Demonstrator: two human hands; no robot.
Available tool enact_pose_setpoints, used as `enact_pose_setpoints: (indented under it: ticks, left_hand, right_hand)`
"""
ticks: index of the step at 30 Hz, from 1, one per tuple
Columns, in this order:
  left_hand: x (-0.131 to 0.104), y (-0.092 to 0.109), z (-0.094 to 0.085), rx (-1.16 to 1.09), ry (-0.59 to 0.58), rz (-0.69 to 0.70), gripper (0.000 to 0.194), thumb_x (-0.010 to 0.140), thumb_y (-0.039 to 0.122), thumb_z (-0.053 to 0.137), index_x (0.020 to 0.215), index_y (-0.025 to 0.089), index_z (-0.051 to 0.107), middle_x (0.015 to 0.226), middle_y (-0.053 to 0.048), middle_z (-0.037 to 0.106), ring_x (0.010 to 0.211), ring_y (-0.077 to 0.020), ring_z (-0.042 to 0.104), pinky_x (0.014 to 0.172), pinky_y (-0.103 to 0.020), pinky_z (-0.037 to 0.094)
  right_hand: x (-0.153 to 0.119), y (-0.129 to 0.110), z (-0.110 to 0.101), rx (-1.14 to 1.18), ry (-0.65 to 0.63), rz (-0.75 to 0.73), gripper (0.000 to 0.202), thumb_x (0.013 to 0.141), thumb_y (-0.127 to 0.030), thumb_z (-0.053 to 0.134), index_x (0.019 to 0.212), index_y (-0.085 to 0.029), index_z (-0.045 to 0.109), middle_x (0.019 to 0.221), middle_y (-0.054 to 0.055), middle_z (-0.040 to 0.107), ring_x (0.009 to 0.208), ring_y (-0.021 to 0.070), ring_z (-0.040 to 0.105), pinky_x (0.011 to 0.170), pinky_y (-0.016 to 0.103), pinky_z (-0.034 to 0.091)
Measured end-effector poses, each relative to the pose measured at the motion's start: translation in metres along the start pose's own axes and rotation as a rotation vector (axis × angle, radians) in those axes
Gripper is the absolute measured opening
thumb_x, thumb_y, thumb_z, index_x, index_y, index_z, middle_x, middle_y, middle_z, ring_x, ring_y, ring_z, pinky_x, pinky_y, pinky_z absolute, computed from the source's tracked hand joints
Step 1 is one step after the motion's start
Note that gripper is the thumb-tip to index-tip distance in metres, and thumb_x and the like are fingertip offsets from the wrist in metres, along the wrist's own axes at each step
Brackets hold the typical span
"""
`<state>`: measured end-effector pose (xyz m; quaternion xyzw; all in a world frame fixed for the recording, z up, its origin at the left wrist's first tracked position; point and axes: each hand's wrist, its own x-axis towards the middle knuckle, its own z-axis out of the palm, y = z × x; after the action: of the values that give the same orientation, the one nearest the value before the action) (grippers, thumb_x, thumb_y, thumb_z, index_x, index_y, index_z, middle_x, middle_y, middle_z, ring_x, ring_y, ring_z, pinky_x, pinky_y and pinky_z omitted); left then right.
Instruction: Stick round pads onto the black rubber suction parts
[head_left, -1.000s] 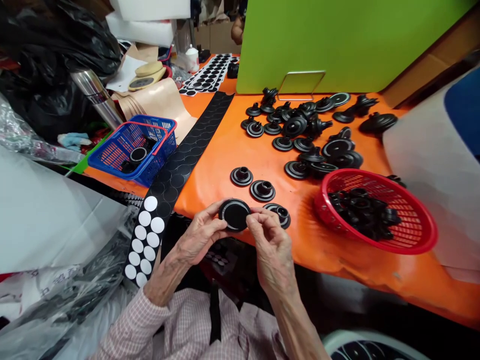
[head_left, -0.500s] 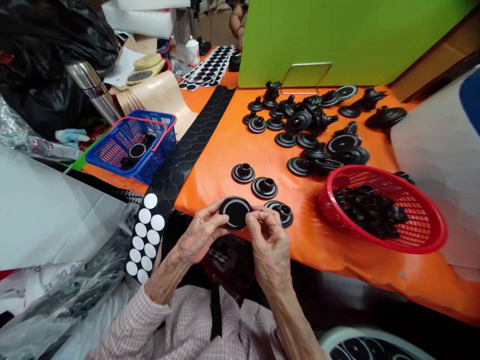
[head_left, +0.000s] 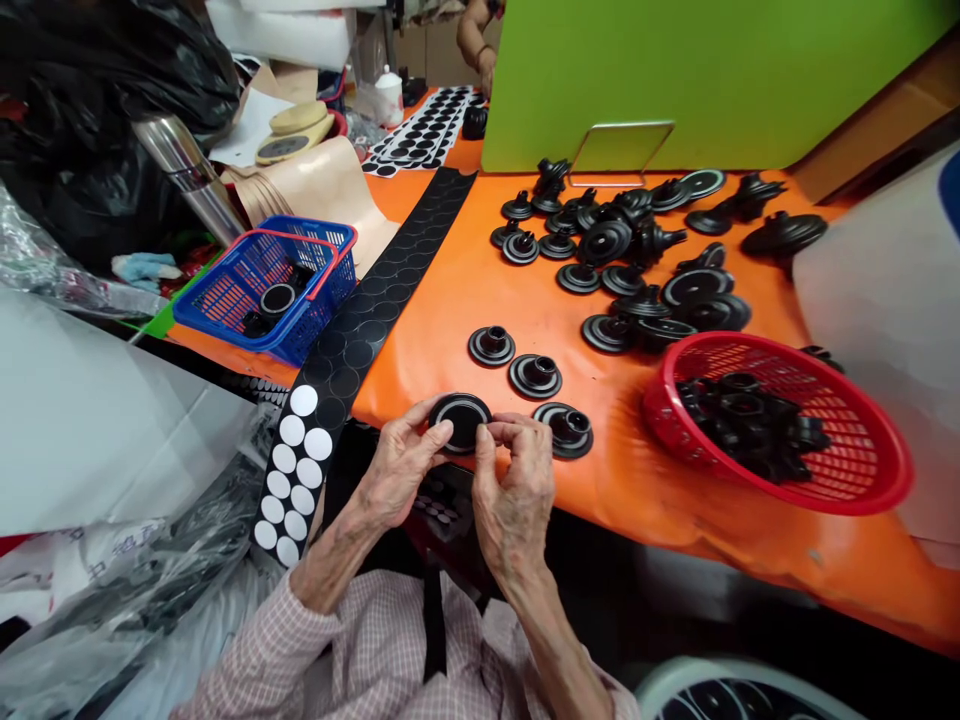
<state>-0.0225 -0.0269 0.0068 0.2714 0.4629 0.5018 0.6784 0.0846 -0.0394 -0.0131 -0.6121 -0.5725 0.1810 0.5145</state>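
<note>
A round black disc-shaped part (head_left: 463, 424) with a pale ring on its face is held at the table's front edge. My left hand (head_left: 401, 465) grips its left side, thumb on the face and fingers behind. On its right rim, my right hand (head_left: 516, 485) pinches with thumb and fingertips. Three similar black discs stand just beyond, stems up: one disc (head_left: 491, 345) at the back, a middle disc (head_left: 535, 376) and a near disc (head_left: 568, 430) close to my right fingers. To the left lies a black sticker strip (head_left: 360, 325), with white circles exposed at its near end.
A heap of black parts (head_left: 607, 240) covers the back right. A red basket (head_left: 892, 460) and a blue basket (head_left: 217, 310) both hold black parts. A green board (head_left: 712, 80) stands behind. Another person's arm (head_left: 474, 40) shows at the back.
My right hand has shifted left along with the disc, which sits slightly further left and tilts a little differently. The view has moved slightly.
</note>
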Motion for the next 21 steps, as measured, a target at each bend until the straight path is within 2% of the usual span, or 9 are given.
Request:
enact_pose_setpoints:
  ticks: [2, 4, 7, 10, 12, 14, 17, 19, 21]
  left_hand:
    - [-0.001, 0.001, -0.002, -0.004, 0.004, 0.013, 0.035, 0.074, 0.026, 0.073, 0.107, 0.017, 0.068, 0.109, -0.008, 0.069, 0.102, -0.0228, 0.064, 0.083, -0.032, 0.054]
    - [-0.005, 0.003, -0.006, -0.011, 0.017, 0.025, 0.034, 0.074, 0.026, 0.073, 0.106, 0.018, 0.068, 0.11, -0.008, 0.068, 0.101, -0.0228, 0.064, 0.084, -0.032, 0.054]
    - [-0.011, 0.011, -0.017, -0.011, 0.012, 0.026, 0.031, 0.076, 0.027, 0.071, 0.106, 0.018, 0.068, 0.11, -0.009, 0.068, 0.097, -0.0226, 0.065, 0.082, -0.034, 0.055]
    - [-0.008, 0.033, -0.037, 0.074, 0.012, 0.051, 0.031, 0.08, 0.031, 0.068, 0.108, 0.02, 0.068, 0.108, -0.01, 0.069, 0.09, -0.0221, 0.066, 0.077, -0.034, 0.055]
    - [-0.001, 0.064, -0.055, 0.163, 0.078, 0.121, 0.034, 0.078, 0.032, 0.069, 0.11, 0.021, 0.068, 0.106, -0.008, 0.069, 0.088, -0.0218, 0.066, 0.074, -0.033, 0.055]
    - [0.004, 0.107, -0.073, 0.26, 0.18, 0.234, 0.043, 0.073, 0.032, 0.073, 0.113, 0.02, 0.066, 0.106, -0.008, 0.068, 0.085, -0.0208, 0.065, 0.069, -0.032, 0.055]
    - [0.001, 0.163, -0.097, 0.474, 0.361, 0.44, 0.057, 0.072, 0.038, 0.074, 0.124, 0.021, 0.059, 0.104, -0.008, 0.067, 0.071, -0.0157, 0.064, 0.064, -0.03, 0.052]
    - [-0.007, 0.173, -0.114, 0.663, 0.502, 0.55, 0.043, 0.075, 0.042, 0.07, 0.111, 0.019, 0.066, 0.093, -0.004, 0.068, 0.067, -0.0137, 0.061, 0.064, -0.026, 0.048]
    - [-0.013, 0.157, -0.132, 0.763, 0.51, 0.472, 0.028, 0.074, 0.042, 0.07, 0.086, 0.017, 0.071, 0.073, -0.002, 0.065, 0.066, -0.0146, 0.059, 0.062, -0.025, 0.044]
  right_hand:
    - [-0.002, 0.0, 0.003, 0.056, 0.001, 0.069, 0.009, 0.089, -0.03, 0.051, 0.085, -0.023, 0.049, 0.091, 0.007, 0.055, 0.087, 0.0199, 0.055, 0.077, 0.038, 0.05]
    - [-0.002, 0.0, 0.004, 0.168, -0.028, 0.199, 0.017, 0.086, -0.036, 0.056, 0.095, -0.022, 0.051, 0.099, 0.007, 0.055, 0.087, 0.0195, 0.057, 0.079, 0.039, 0.051]
    - [0.005, -0.003, 0.006, 0.363, -0.222, 0.395, 0.027, 0.082, -0.045, 0.061, 0.091, -0.02, 0.056, 0.09, 0.005, 0.061, 0.079, 0.0191, 0.06, 0.073, 0.036, 0.051]
    - [0.024, -0.013, 0.026, 0.525, -0.422, 0.474, 0.033, 0.075, -0.051, 0.068, 0.077, -0.019, 0.058, 0.073, 0.001, 0.062, 0.067, 0.0172, 0.058, 0.062, 0.031, 0.049]
    - [0.043, -0.034, 0.054, 0.621, -0.487, 0.43, 0.034, 0.072, -0.05, 0.071, 0.073, -0.019, 0.058, 0.067, 0.0, 0.059, 0.064, 0.015, 0.056, 0.061, 0.028, 0.047]
    - [0.063, -0.064, 0.085, 0.758, -0.531, 0.355, 0.032, 0.073, -0.048, 0.069, 0.073, -0.018, 0.057, 0.067, -0.002, 0.057, 0.064, 0.0133, 0.056, 0.064, 0.028, 0.048]
    - [0.085, -0.104, 0.12, 1.006, -0.536, 0.3, 0.029, 0.076, -0.043, 0.065, 0.09, -0.02, 0.055, 0.084, 0.001, 0.062, 0.072, 0.0139, 0.062, 0.072, 0.032, 0.053]
    - [0.088, -0.109, 0.129, 0.96, -0.506, 0.205, 0.025, 0.08, -0.041, 0.059, 0.093, -0.02, 0.055, 0.086, 0.002, 0.062, 0.076, 0.0151, 0.064, 0.076, 0.035, 0.053]
    - [0.076, -0.092, 0.129, 0.722, -0.486, 0.066, 0.021, 0.084, -0.038, 0.053, 0.092, -0.02, 0.058, 0.087, 0.004, 0.064, 0.08, 0.0173, 0.063, 0.08, 0.038, 0.053]
